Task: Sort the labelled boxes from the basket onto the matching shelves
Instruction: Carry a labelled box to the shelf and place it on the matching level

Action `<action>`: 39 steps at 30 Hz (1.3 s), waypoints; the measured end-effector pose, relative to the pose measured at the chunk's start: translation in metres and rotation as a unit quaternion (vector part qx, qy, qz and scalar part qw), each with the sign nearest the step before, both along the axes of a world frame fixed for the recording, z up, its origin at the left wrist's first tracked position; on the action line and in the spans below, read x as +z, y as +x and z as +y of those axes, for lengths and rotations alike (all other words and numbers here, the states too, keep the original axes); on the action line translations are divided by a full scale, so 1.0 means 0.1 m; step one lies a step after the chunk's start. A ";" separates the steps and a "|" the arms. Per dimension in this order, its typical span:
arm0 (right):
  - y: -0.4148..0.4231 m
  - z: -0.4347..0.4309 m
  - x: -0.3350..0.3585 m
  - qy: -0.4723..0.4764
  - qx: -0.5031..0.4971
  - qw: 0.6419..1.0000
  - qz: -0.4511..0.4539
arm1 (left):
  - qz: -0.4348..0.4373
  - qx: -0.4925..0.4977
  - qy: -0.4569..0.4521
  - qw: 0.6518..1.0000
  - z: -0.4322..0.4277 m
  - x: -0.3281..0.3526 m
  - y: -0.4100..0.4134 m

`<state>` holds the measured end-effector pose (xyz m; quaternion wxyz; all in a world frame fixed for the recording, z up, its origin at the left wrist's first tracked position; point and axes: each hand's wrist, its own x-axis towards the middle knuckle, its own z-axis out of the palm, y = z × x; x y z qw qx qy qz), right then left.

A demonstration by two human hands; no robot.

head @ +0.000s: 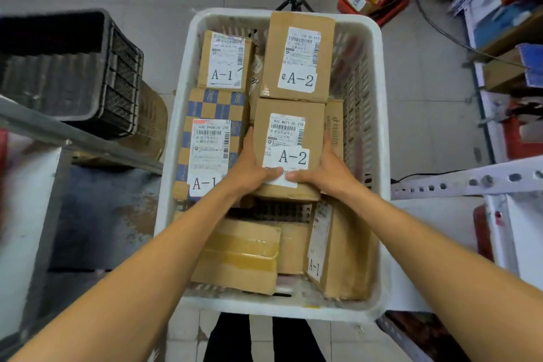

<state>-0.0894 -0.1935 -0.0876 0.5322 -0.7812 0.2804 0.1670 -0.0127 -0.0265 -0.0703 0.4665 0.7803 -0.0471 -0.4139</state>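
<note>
Single head-worn wide-angle view, looking steeply down from close above the white basket (176,132), floor beyond

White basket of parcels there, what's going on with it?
A person is sorting labelled boxes. The left hand and the right hand grip the nearer A-2 box by its sides, thumbs on its label, and it sits inside the white basket. A second A-2 box lies beyond it. A plain A-1 box and a checkered A-1 box lie to the left, and a third A-1 box leans on edge at the near right.
</note>
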 end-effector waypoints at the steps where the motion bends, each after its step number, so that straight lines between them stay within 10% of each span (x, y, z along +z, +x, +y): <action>1: 0.00 0.00 -0.01 0.023 -0.011 1.000 -0.004 | 0.015 0.003 -0.001 1.000 0.00 0.00 0.00; 19: -0.08 0.25 0.91 0.147 -0.096 0.982 -0.069 | 0.021 0.059 -0.028 0.998 0.28 0.81 -0.04; 39: -0.85 1.48 2.70 -0.003 -0.150 0.934 -0.323 | -0.044 -0.065 -0.226 0.971 1.10 2.27 -0.35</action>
